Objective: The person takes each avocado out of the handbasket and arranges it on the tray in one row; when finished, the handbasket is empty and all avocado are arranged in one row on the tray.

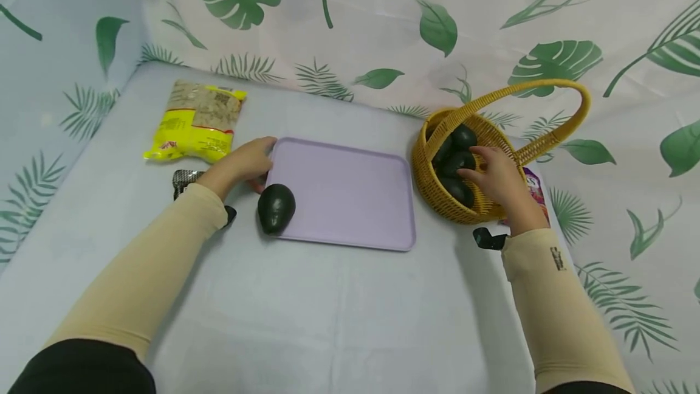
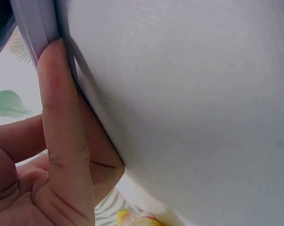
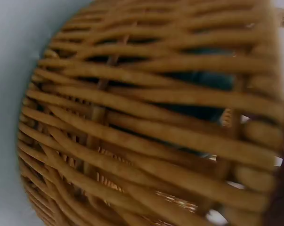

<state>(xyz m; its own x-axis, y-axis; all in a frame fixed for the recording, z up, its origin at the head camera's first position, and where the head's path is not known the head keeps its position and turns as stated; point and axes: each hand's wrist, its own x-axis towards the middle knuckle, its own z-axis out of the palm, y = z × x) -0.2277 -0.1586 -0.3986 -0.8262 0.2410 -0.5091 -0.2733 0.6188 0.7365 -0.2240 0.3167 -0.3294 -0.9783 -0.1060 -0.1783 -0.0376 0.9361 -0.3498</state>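
Note:
My left hand holds the left edge of a lilac tray, a fingertip against the tray's rim in the left wrist view. A dark green avocado lies at the tray's near left corner. At the right, my right hand reaches into a yellow woven basket, thumb and fingers around a dark avocado. Other avocados lie beside it in the basket. The right wrist view shows the basket's woven side close up, with the hand mostly hidden.
A yellow bag of dried food lies at the back left. Beside my left wrist is a small black patterned item. A purple packet shows behind the basket, whose tall handle arches over it. Leaf-print cloth hangs behind the table.

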